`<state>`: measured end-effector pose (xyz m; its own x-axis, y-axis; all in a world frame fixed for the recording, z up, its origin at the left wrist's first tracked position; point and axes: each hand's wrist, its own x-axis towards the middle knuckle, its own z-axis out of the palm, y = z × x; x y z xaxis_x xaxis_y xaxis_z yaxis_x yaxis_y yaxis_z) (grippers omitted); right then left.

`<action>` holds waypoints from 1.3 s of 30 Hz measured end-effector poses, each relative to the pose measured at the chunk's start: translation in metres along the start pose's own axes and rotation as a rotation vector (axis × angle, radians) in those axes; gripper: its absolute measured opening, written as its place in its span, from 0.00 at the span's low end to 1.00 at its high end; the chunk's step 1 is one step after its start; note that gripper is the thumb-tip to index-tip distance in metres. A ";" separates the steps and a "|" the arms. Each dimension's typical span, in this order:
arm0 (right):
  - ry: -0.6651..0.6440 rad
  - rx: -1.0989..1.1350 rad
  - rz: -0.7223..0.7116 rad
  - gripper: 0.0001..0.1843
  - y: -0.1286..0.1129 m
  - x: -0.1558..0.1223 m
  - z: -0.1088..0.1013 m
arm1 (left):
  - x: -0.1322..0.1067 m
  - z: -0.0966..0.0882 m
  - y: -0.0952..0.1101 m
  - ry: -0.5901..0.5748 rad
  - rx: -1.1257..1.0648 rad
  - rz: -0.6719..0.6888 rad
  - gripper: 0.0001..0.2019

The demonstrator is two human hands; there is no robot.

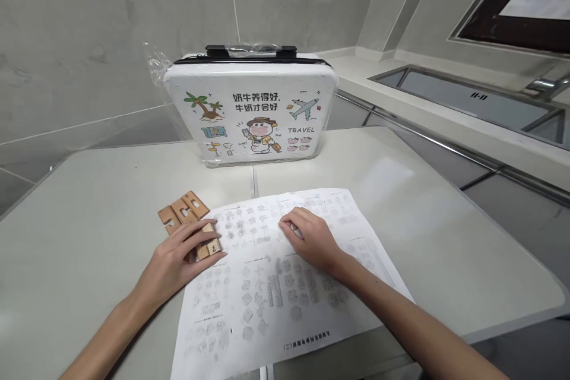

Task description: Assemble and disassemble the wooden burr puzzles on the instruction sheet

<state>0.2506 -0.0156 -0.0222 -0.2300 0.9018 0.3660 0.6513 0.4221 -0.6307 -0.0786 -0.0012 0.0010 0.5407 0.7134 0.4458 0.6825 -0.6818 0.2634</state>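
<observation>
My left hand (178, 255) reaches over flat wooden puzzle pieces (196, 205) with slots and cut-outs. Its thumb and fingers close around a light wooden block (214, 246) marked "3" at the left edge of a printed sheet (312, 320). The palm and fingers hide part of the wood. On the upper middle of the sheet rests my right hand (309, 237), its fingers curled in and the thumb against the index finger. Whatever is inside that pinch, if anything, is hidden. Rows of small diagrams and upside-down text cover the paper.
A white cartoon-printed case (262, 86) in clear plastic stands upright at the back of the pale table (423, 219). A seam crosses the tabletop. Behind rises a grey tiled wall (124, 12). To the right is a counter with a sink (481, 98) and a tap (545, 84).
</observation>
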 end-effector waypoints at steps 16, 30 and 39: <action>0.004 0.031 0.006 0.11 0.002 0.000 0.000 | 0.046 -0.029 -0.083 0.260 -0.256 -0.888 0.18; -0.031 0.031 0.007 0.11 0.001 0.001 0.001 | 0.041 -0.023 -0.083 0.221 -0.278 -0.955 0.17; -0.054 0.015 0.006 0.11 0.000 0.001 0.000 | 0.039 -0.019 -0.089 0.297 -0.360 -0.871 0.12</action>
<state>0.2505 -0.0150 -0.0221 -0.2654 0.9077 0.3250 0.6421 0.4178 -0.6427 -0.1273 0.0839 0.0113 -0.2588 0.9532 0.1565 0.5662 0.0184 0.8240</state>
